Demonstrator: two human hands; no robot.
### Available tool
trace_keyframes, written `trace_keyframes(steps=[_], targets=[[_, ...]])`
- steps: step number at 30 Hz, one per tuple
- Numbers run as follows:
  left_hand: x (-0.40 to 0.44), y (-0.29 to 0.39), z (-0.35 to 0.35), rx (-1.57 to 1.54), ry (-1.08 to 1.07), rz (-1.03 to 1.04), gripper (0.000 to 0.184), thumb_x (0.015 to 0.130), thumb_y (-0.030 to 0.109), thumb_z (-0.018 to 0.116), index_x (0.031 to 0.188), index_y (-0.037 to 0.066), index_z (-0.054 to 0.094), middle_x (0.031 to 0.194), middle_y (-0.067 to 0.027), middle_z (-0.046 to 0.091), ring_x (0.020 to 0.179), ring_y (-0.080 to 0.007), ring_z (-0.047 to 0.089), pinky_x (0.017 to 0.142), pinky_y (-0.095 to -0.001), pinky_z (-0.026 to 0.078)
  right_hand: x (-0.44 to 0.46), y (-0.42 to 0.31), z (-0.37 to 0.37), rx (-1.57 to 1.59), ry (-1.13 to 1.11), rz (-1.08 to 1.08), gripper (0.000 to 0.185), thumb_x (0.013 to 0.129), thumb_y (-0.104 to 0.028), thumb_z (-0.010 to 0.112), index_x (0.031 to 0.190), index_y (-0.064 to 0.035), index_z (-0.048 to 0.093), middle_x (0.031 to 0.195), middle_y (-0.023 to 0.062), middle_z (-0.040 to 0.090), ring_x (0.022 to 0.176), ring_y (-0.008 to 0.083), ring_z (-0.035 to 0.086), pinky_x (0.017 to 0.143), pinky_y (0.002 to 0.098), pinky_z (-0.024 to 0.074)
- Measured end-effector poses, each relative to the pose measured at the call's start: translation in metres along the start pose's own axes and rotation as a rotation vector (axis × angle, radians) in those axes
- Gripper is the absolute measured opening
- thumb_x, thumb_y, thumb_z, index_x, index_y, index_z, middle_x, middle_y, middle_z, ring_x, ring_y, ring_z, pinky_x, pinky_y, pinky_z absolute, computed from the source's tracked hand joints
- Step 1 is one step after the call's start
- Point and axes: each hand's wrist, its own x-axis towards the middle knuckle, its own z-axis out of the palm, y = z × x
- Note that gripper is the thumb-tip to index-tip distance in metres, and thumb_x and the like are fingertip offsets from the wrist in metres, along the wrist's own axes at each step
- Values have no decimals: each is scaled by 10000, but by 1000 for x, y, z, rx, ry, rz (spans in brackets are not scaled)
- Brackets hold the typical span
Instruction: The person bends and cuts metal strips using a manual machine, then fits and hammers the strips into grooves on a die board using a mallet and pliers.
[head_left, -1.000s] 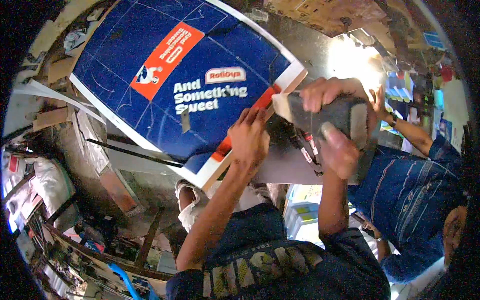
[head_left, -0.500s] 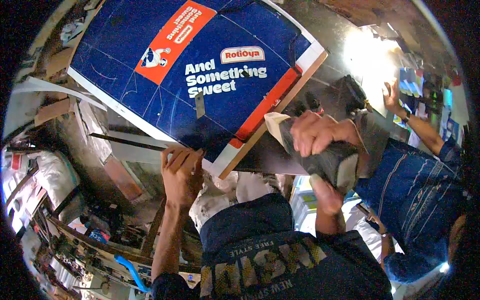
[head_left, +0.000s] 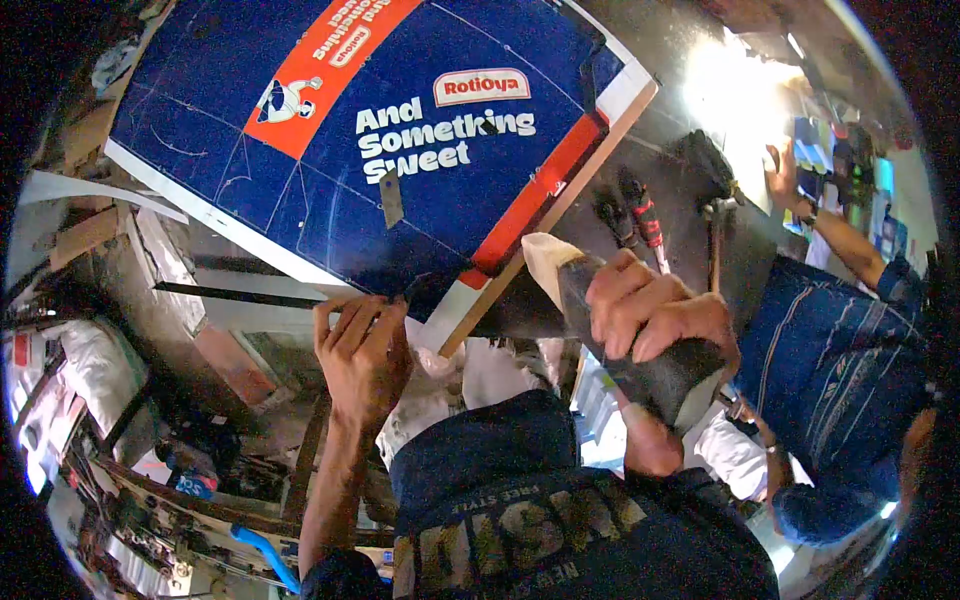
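Note:
A blue printed board [head_left: 330,210] with white and orange lettering lies before me, its near corner pointing at my body. My left hand [head_left: 362,352] is closed at the board's lower edge, fingers pinching a thin black strip [head_left: 235,295] that sticks out to the left. In my right hand [head_left: 655,310] is a dark wedge-shaped block [head_left: 655,380] with a pale, wood-like tip. The fist wraps around its middle, and the tip is near the board's wooden edge [head_left: 550,220], apart from it. A small flat metal piece [head_left: 392,202] rests on the board.
A red-handled hand tool [head_left: 648,215] and a hammer [head_left: 714,240] lie on the dark surface beyond my right hand. Another person in a dark blue shirt [head_left: 830,370] is at the right, one hand [head_left: 785,180] raised near the bright light. Clutter and a blue bar [head_left: 265,552] fill the lower left.
The board appears slightly farther left and higher in view. My right hand and its dark block sit lower, and the red-handled tool and hammer show more clearly. My left hand keeps its pinch.

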Motion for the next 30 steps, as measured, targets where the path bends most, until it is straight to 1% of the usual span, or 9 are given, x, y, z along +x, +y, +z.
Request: trace_keyframes(steps=[2, 4, 5, 7, 10, 14, 18, 21, 30], targets=[[1, 1, -2, -16, 35, 21, 240, 687, 1, 714, 922, 51, 705, 890, -77, 686, 849, -233, 666, 872, -412, 435, -7, 5, 7, -16, 248, -85, 206, 818, -269, 635, 756, -73, 624, 720, 87, 627, 614, 256, 605, 606, 394, 475], [3, 0, -1, -32, 66, 42, 239, 690, 4, 715, 924, 51, 704, 892, -79, 687, 852, -233, 666, 875, -415, 437, 6, -11, 16, -16, 136, -183, 323, 862, -328, 694, 756, -85, 509, 735, 93, 601, 650, 240, 559, 632, 392, 426], [3, -2, 0, -37, 76, 47, 236, 698, 16, 721, 931, 53, 704, 897, -82, 688, 852, -238, 667, 877, -416, 437, 7, -25, 28, -43, 173, -133, 187, 835, -253, 668, 793, -96, 578, 738, 62, 599, 640, 236, 565, 627, 397, 448], [2, -6, 1, -46, 86, 65, 242, 720, 61, 749, 958, 58, 708, 911, -77, 691, 890, -241, 663, 889, -407, 432, 5, -24, 41, -64, 214, -84, 76, 809, -179, 643, 829, -106, 646, 741, 31, 598, 631, 231, 570, 622, 402, 470], [11, -11, -23, -41, -84, 70, 262, 720, 89, 776, 971, 54, 713, 933, -66, 698, 935, -231, 652, 906, -395, 428, 1, -1, 53, -191, 181, -33, 477, 781, -501, 769, 746, -97, 518, 780, 91, 633, 663, 248, 587, 651, 398, 436], [9, -49, -44, -57, -150, 66, 318, 682, 63, 780, 993, 107, 730, 972, -44, 710, 954, -230, 643, 924, -391, 428, 5, -11, 51, -156, 116, -72, 459, 795, -487, 752, 740, -104, 506, 767, 84, 620, 661, 255, 590, 644, 404, 437], [7, -87, -38, -55, -125, 239, 341, 609, -19, 708, 924, 106, 746, 874, -36, 710, 903, -227, 648, 888, -393, 453, 4, 3, 41, -47, 17, -96, 433, 787, -457, 747, 766, -97, 508, 775, 82, 609, 668, 250, 580, 655, 403, 436], [11, -92, -32, -99, -85, 233, 353, 583, -26, 676, 903, 107, 745, 834, -40, 706, 864, -227, 652, 867, -401, 466, 0, 11, 35, 21, -22, -97, 415, 780, -435, 743, 786, -92, 509, 781, 80, 600, 673, 247, 573, 663, 403, 436], [13, -92, -33, -133, -70, 276, 290, 606, 12, 672, 873, 105, 737, 812, -40, 700, 811, -225, 673, 826, -396, 487, 4, -8, 22, 111, -21, -139, 373, 760, -368, 731, 845, -77, 514, 799, 75, 575, 688, 236, 550, 688, 403, 434]])
